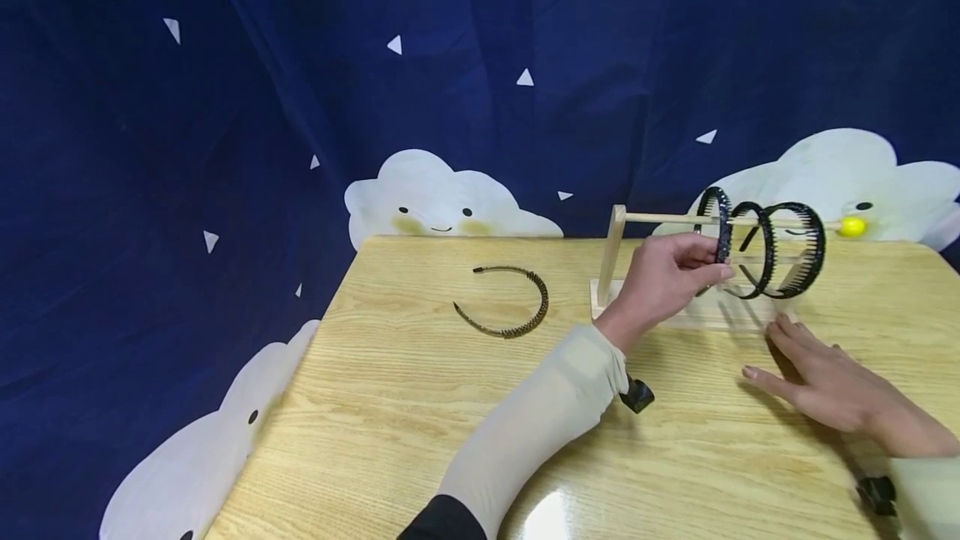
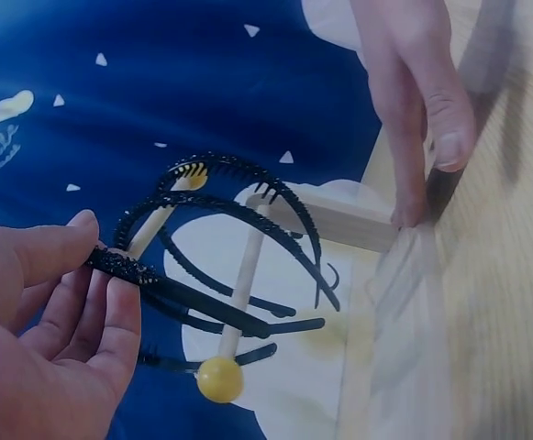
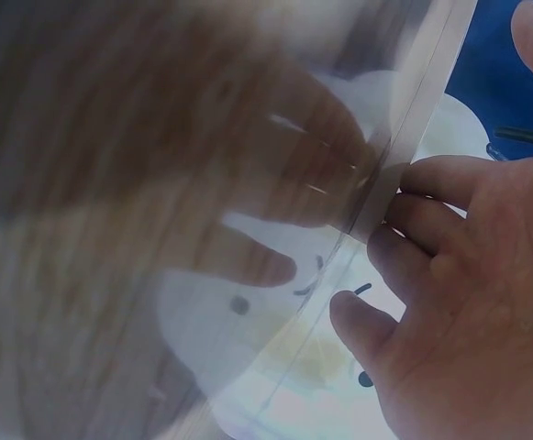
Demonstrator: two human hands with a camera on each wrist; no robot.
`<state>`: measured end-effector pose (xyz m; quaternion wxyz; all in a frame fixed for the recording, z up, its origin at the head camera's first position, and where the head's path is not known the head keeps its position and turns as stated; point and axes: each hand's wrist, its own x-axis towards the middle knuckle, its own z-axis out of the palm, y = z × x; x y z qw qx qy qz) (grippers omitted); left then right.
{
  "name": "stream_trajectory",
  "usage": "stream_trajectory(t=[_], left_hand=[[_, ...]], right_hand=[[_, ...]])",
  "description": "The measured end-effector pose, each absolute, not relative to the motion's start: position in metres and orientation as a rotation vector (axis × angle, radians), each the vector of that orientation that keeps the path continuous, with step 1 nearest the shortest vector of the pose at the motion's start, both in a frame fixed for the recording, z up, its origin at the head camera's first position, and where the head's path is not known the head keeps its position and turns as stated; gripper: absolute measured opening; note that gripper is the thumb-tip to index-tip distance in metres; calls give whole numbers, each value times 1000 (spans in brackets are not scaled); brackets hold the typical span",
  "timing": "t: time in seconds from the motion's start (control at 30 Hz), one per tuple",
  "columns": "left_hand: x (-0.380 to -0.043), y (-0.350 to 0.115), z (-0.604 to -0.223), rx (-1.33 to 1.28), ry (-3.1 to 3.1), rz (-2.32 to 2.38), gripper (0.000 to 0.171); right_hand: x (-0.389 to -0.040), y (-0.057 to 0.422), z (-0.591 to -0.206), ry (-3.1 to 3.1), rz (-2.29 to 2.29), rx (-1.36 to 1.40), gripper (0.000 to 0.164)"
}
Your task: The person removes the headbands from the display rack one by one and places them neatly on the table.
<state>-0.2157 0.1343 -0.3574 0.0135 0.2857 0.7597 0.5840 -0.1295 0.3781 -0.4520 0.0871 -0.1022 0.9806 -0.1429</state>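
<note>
My left hand [image 1: 660, 277] pinches a black beaded headband [image 1: 724, 223] between thumb and fingers, at the horizontal rod of a wooden rack [image 1: 613, 252]. Two more black toothed headbands [image 1: 812, 261] hang round the rod, to the right of the held one. In the left wrist view, the thumb presses the top of the held headband [image 2: 202, 307] against the fingers. My right hand [image 1: 832, 386] has its fingers extended, their tips touching the front edge of the rack's base near its right end. The right wrist view shows these fingertips [image 3: 385, 225] against that edge.
A dark brown headband with a coiled middle [image 1: 543, 302] lies on the wooden table [image 1: 375, 407], left of the rack. A yellow ball [image 1: 852, 227] caps the rod's right end. Behind the table hangs a dark blue curtain [image 1: 465, 115] with clouds and white triangles.
</note>
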Motion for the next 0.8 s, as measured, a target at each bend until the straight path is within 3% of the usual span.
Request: stream_trajectory(t=[0.8], left_hand=[[-227,136,-343,903,2359,1799,23]], right_hand=[[-130,378,-453,2916,-439,-291,91]])
